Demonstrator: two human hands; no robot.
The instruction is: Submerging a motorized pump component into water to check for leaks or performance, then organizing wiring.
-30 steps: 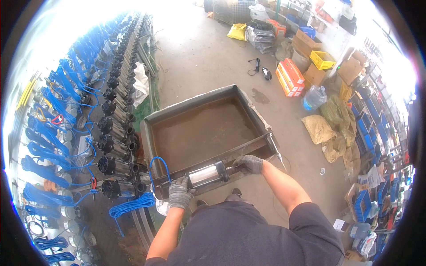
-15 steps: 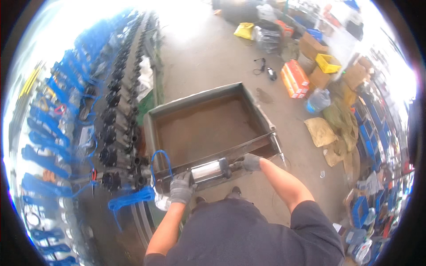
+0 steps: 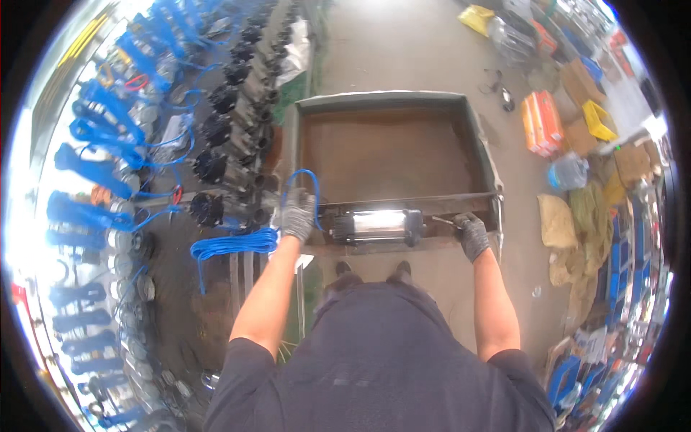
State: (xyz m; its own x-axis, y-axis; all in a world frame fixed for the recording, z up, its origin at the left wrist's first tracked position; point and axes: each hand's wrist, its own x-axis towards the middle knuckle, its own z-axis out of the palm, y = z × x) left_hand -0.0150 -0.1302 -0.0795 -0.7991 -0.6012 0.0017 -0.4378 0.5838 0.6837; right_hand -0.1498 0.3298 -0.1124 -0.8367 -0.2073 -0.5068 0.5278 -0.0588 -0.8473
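Left grip point(image 3: 297, 216) is displaced from the motor-like cylinder point(image 3: 378, 226) and is now beside the blue cable loop point(image 3: 306, 173); the right grip point(image 3: 472, 236) is farther from the cylinder's opposite end.

Cylinder position: horizontal, on the dark ledge point(image 3: 331, 250) along the near side of the shallow tray point(image 3: 385, 99), between the two grips and touching neither. Cylinder appearance: bright silver shell at mid-length with a strong light reflection; black ribbed section at the left end; black collar at the right end.

Left grip: gray-gloved, at the tray's near left corner, with the fingers partly bent. Whether it closes on the cable cannot be determined. Right grip: gray-gloved, fingers curled closed around a thin rod point(image 3: 442, 220), which points left toward the black collar.

Adjacent items: a blue cable coil point(image 3: 234, 245) lies left of the left grip. Similar cylinders point(image 3: 230, 140) with black ends stand in a row beyond it. The tray has a brown interior.
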